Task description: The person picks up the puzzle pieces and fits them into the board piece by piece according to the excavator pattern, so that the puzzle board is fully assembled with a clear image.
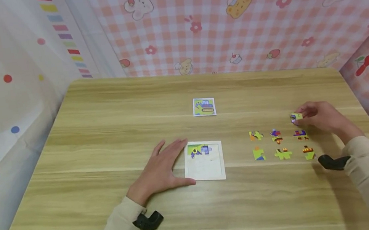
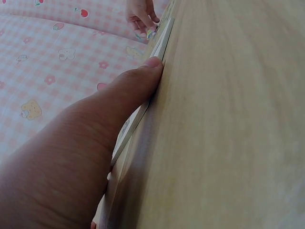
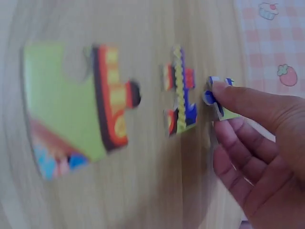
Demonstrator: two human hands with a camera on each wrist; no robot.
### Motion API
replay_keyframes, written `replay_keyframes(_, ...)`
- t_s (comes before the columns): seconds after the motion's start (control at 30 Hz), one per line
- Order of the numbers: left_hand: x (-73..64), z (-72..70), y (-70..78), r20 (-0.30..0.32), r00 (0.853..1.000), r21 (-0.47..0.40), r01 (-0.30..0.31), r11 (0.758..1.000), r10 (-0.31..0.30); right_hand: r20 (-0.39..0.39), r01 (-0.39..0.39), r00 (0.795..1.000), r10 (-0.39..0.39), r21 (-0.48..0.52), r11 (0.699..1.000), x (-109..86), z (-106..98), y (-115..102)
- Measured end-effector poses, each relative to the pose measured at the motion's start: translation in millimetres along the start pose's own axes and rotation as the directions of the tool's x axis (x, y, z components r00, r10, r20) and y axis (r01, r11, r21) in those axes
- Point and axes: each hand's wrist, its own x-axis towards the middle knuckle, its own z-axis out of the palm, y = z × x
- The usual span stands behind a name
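Note:
My right hand [image 1: 319, 115] pinches a jigsaw puzzle piece [image 1: 296, 117] between thumb and fingers, above the right end of the loose pieces. In the right wrist view that puzzle piece [image 3: 220, 98] shows blue, white and green. On the left, my left hand [image 1: 163, 169] lies with fingers spread along the left edge of a white puzzle tray [image 1: 205, 169]. Its thumb touches the near left corner and its fingertips reach the far left corner. Joined pieces [image 1: 198, 150] with green and purple print sit in the tray's upper left part.
Several loose puzzle pieces [image 1: 283, 154] lie in two rows on the wooden table [image 1: 119, 119], right of the tray. A small square picture card [image 1: 204, 107] lies beyond the tray. A pink checked cloth [image 1: 211, 23] hangs behind the table's far edge.

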Motion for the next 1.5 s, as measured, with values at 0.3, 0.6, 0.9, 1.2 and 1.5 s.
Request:
replay_keyframes(0.3,1.2,0.2,-1.2,0.003,1.000,0.009,-0.004,1.000,0.004,-0.189,0.071,0.981,-0.035,0.188,0.980,-7.5,8.3,-55.5)
replay_keyframes(0.6,3.0,1.9,1.0,0.012,1.000,0.013,-0.011,1.000,0.010,-0.098,0.131,0.990,-0.102,0.348,0.928,-16.5,59.8,-139.3)
replay_keyframes(0.9,1.6,2.6,1.7,0.013,1.000,0.017,-0.009,1.000,0.009,0.059,0.060,0.994,-0.093,0.412,0.909,-21.0,129.9,-169.9)
replay_keyframes(1.2,-1.5,3.8,-0.3,0.011,1.000,0.020,-0.003,1.000,0.003,0.105,0.009,0.992,-0.063,0.450,0.893,-18.0,158.7,-173.8)
replay_keyframes(1.5,-1.1,0.5,0.5,0.016,1.000,0.020,0.001,1.000,-0.002,0.027,0.065,0.996,-0.080,0.357,0.932,-18.9,167.2,-183.5)
